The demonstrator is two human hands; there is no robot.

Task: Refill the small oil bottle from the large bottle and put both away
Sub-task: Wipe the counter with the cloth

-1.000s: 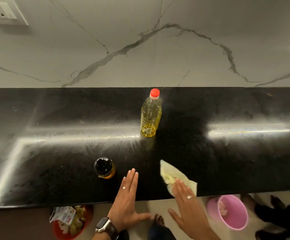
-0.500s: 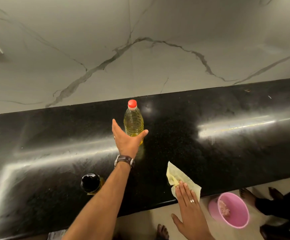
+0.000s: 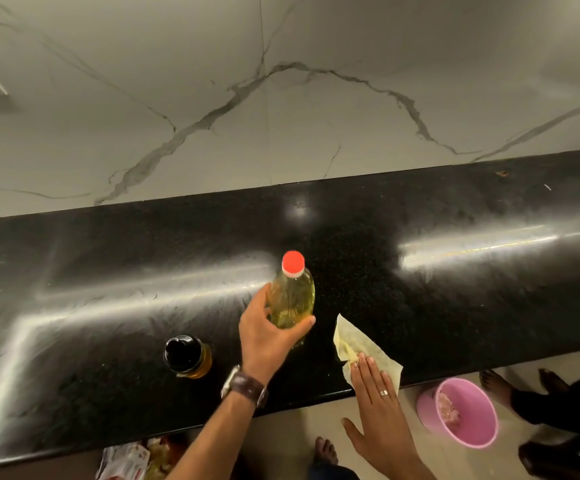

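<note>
Left hand (image 3: pixel 264 336) now grips, seemingly lifts, large bottle (image 3: pixel 292 299).

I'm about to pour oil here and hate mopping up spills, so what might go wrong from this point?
1. The left hand grips the large bottle alone; oily plastic may slip.
2. The small bottle stands capped and unheld, so it may tip during pouring.
3. The cloth under the right hand overhangs the counter edge and may slide off.
</note>
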